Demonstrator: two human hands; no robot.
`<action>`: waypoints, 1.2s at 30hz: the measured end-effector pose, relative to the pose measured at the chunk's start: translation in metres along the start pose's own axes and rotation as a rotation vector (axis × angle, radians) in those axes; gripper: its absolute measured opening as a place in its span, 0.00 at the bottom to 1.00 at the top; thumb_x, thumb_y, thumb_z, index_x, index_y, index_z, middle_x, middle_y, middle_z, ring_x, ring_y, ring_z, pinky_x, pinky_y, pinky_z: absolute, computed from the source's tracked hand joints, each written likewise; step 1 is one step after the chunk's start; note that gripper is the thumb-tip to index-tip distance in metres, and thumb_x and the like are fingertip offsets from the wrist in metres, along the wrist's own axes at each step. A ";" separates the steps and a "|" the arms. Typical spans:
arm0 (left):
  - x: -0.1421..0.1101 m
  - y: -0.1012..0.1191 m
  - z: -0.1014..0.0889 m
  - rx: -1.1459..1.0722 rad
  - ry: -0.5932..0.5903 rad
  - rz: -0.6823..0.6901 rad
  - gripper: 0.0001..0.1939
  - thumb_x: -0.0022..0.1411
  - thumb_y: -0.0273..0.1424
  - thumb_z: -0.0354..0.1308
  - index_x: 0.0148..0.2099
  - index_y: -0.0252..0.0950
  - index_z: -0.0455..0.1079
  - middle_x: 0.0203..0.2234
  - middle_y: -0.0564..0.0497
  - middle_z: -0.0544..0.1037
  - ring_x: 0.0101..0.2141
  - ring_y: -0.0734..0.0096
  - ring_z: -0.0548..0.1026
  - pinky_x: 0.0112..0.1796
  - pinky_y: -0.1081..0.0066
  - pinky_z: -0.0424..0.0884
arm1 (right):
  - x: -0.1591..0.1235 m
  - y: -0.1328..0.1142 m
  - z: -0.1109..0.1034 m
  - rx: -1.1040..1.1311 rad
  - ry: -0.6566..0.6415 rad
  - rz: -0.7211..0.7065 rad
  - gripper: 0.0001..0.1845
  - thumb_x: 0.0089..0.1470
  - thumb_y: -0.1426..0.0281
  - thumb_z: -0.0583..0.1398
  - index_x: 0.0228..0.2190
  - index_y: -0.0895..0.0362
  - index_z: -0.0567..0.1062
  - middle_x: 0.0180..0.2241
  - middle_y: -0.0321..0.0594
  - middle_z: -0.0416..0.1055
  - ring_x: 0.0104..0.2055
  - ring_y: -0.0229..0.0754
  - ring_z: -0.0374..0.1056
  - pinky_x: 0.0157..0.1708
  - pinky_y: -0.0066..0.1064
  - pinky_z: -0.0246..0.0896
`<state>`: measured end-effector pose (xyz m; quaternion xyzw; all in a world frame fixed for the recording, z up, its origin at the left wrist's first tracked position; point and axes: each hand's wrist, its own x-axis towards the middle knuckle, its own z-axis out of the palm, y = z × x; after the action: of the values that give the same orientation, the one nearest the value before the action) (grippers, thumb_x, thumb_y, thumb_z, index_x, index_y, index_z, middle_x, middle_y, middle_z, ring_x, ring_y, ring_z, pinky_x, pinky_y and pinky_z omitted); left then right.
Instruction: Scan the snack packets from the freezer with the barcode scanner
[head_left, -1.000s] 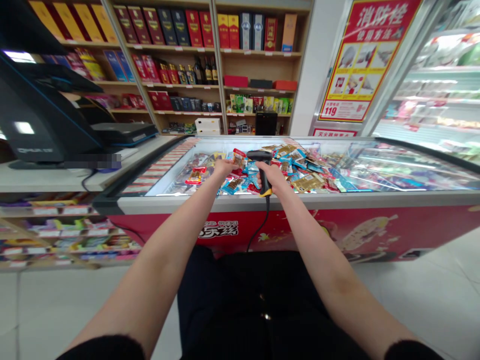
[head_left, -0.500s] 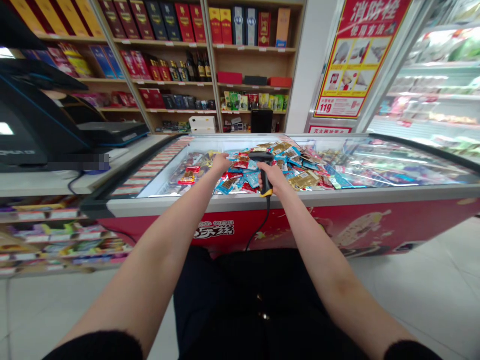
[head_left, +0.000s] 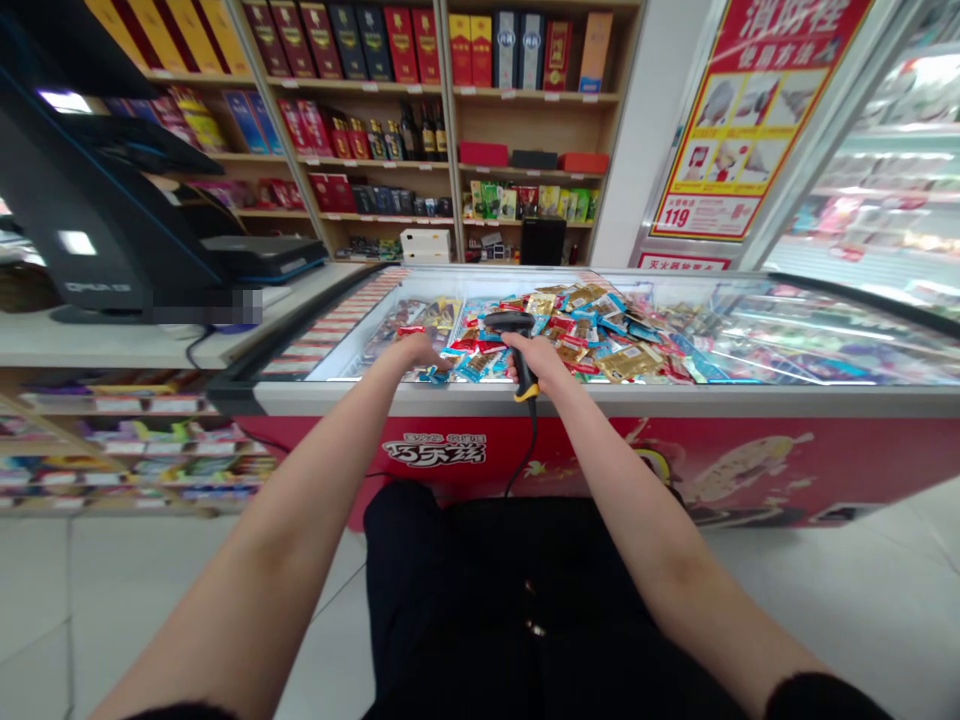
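Left hand (head_left: 417, 350) has shifted leftward from scanner (head_left: 511, 323), beside blue packet (head_left: 433, 377) | its finger grip: can't tell | right hand (head_left: 538, 360) curled round handle | hands now working apart

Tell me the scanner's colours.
The scanner is black with a yellow base, best in the head view.

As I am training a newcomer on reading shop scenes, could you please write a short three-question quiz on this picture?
1. Which hand grips the barcode scanner?
2. True or false: the scanner's cable hangs down in front of the chest freezer's red side.
3. Which of these is the left hand nearest to?
A) The checkout terminal
B) The wrapped packets in the freezer
C) The red poster

Key: 1. The right hand. 2. True. 3. B.
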<state>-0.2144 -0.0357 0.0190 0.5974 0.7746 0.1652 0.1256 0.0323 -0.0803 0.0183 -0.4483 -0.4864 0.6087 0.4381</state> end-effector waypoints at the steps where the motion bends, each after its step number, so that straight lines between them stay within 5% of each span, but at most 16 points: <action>1: -0.005 0.000 0.000 0.050 -0.051 -0.028 0.32 0.36 0.43 0.81 0.44 0.33 0.82 0.43 0.35 0.84 0.42 0.49 0.83 0.38 0.68 0.76 | 0.000 0.001 0.002 -0.006 -0.006 0.003 0.23 0.67 0.69 0.62 0.20 0.57 0.69 0.14 0.34 0.66 0.13 0.35 0.61 0.14 0.26 0.59; 5: -0.019 0.001 -0.001 0.121 -0.156 -0.042 0.35 0.35 0.43 0.81 0.45 0.31 0.80 0.46 0.32 0.83 0.40 0.50 0.83 0.34 0.69 0.76 | -0.001 0.002 0.012 -0.020 -0.009 0.021 0.22 0.68 0.69 0.62 0.20 0.56 0.68 0.14 0.34 0.66 0.14 0.35 0.61 0.14 0.26 0.59; 13: -0.031 -0.002 -0.001 0.102 -0.152 -0.062 0.29 0.39 0.37 0.80 0.44 0.31 0.82 0.38 0.37 0.84 0.39 0.52 0.83 0.36 0.69 0.75 | -0.002 0.004 0.028 -0.075 -0.025 0.040 0.21 0.67 0.68 0.62 0.21 0.56 0.68 0.15 0.35 0.67 0.14 0.35 0.61 0.15 0.27 0.60; 19: -0.020 -0.021 0.002 0.036 -0.080 -0.069 0.17 0.49 0.31 0.73 0.42 0.32 0.82 0.35 0.42 0.84 0.36 0.58 0.83 0.33 0.72 0.75 | 0.000 0.002 0.032 -0.084 -0.036 0.033 0.20 0.67 0.69 0.62 0.22 0.56 0.70 0.15 0.33 0.66 0.14 0.35 0.61 0.14 0.26 0.59; 27: -0.007 -0.039 -0.001 -0.168 0.114 -0.076 0.17 0.49 0.32 0.73 0.43 0.35 0.82 0.30 0.46 0.82 0.36 0.60 0.82 0.33 0.73 0.75 | 0.001 0.002 0.035 -0.111 -0.055 0.014 0.22 0.67 0.69 0.63 0.20 0.56 0.69 0.14 0.34 0.66 0.14 0.35 0.61 0.13 0.26 0.60; 36: 0.000 -0.035 -0.001 -0.317 0.272 -0.011 0.14 0.44 0.33 0.72 0.36 0.36 0.82 0.25 0.50 0.80 0.34 0.60 0.81 0.35 0.71 0.74 | -0.001 0.000 0.033 -0.137 -0.083 -0.032 0.17 0.64 0.69 0.64 0.23 0.56 0.70 0.15 0.33 0.68 0.14 0.36 0.62 0.14 0.26 0.60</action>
<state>-0.2458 -0.0437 0.0060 0.5381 0.7520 0.3635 0.1132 0.0001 -0.0883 0.0223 -0.4438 -0.5519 0.5850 0.3952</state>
